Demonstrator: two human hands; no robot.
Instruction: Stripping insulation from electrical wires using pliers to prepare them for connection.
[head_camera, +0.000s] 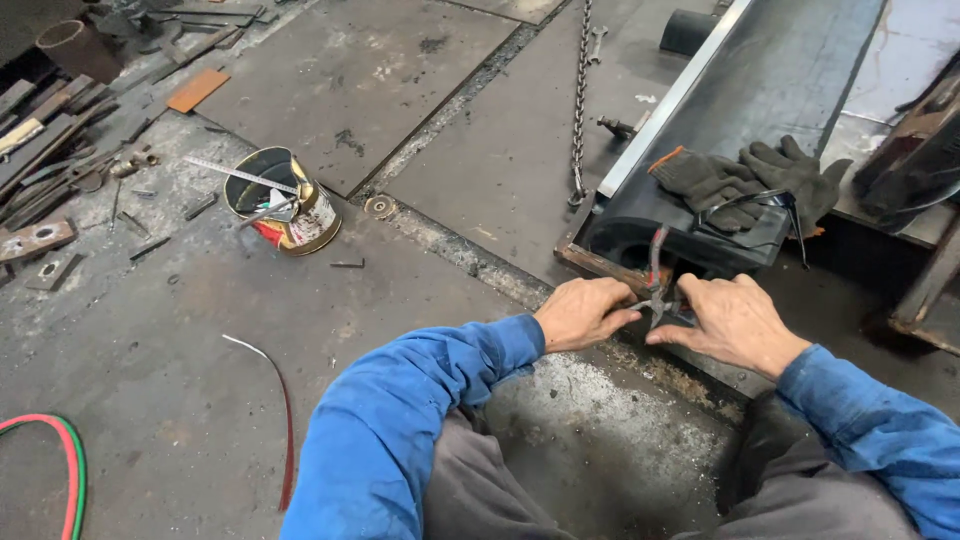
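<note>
Head view: your left hand (583, 312) and your right hand (733, 322) are close together in front of you, low by the end of a dark metal beam (745, 95). Both pinch a small metal piece (660, 305) between their fingertips, just under some red-handled pliers (655, 262). Grey gloves (750, 177) lie on the beam. A tin can (285, 200) with a ruler across it sits on the floor, off to your left.

red-handled pliers (657, 268), upright, between hands
</note>
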